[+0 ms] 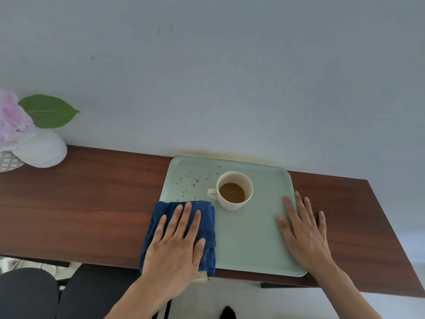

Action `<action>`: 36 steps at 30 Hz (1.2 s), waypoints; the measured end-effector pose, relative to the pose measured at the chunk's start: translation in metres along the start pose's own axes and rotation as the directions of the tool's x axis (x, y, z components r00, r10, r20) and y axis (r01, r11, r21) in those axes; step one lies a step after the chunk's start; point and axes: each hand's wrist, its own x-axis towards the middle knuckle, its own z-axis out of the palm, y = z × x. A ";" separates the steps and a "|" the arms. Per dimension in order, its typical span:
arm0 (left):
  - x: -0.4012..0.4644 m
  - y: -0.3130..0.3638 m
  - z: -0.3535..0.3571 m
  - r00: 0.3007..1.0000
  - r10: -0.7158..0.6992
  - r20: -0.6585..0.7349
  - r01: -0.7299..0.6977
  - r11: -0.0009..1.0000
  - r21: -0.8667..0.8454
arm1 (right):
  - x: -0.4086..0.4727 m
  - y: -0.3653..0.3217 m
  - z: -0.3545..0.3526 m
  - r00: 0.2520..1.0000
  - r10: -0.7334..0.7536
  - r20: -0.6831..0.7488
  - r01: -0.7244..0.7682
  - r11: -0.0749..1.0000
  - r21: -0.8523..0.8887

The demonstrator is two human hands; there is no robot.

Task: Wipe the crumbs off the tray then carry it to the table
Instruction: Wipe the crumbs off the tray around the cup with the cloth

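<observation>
Tray [248, 238] lies long-axis away; flat left hand [174, 245] presses cloth [207, 229], right hand [303, 233] flat.

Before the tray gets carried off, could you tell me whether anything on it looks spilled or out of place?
Yes: brown crumbs or specks lie scattered on the tray beyond the blue cloth, left of the cup, which holds brown liquid.

tray [253, 238] sits on the shelf [92, 203], cup [234, 189] on it, crumbs [193, 183] left of cup, cloth [202, 217] over the tray's left edge, vase [41, 148] far left.
</observation>
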 end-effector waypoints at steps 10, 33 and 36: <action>0.051 -0.014 -0.010 0.997 0.050 0.050 -0.051 0.999 0.012 | 0.001 -0.002 -0.001 1.000 0.005 0.004 -0.005 1.000 0.002; 0.124 -0.025 -0.028 0.990 0.060 0.130 -0.060 0.998 -0.004 | -0.001 -0.010 0.000 0.997 0.071 -0.020 -0.071 0.997 0.017; 0.110 -0.023 -0.030 0.990 0.071 0.118 -0.068 0.997 -0.027 | -0.001 -0.008 -0.001 0.997 0.074 -0.023 -0.074 0.997 0.002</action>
